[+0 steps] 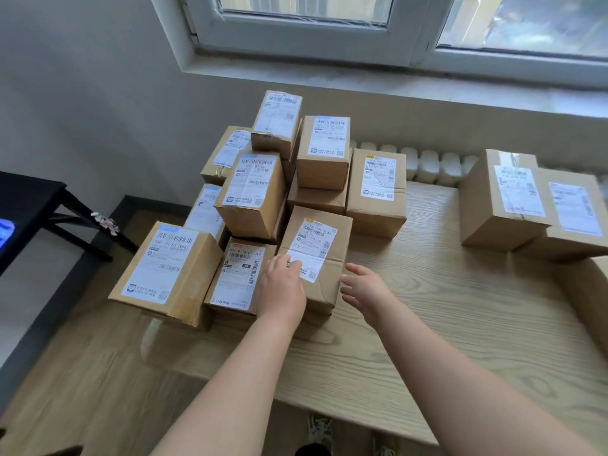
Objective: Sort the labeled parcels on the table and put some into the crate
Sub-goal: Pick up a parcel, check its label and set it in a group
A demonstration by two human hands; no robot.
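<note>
Head view: the front parcel (324, 284) sits on the table (444, 324), at the near edge of the stack (263, 192), with its white label (314, 246) facing up. The left hand (283, 289) is down on the parcel's top near the left edge. Its fingers (289, 262) are lightly bent and lie flat, with the tips right on the label's lower left corner. They press on top and are not wrapped round the box; the thumb is out of sight. The right hand (365, 291) is at the parcel's right side, relaxed and spread, holding nothing. Its fingertips (346, 278) point at the right face and sit just beside it; I cannot tell whether they touch. So the parcel lies between the two hands, left on top, right at the flank.

Tight against the parcel's left side is the N118 parcel (238, 278), and left of that a bigger parcel (164, 271) hangs over the table's corner. Behind them, more labelled boxes are piled two and three high.

Well apart on the right, two parcels (503, 199) stand side by side. At the right edge a cardboard wall (592, 291) pokes in. A radiator (427, 166) runs behind the table, under the window (296, 28).
</note>
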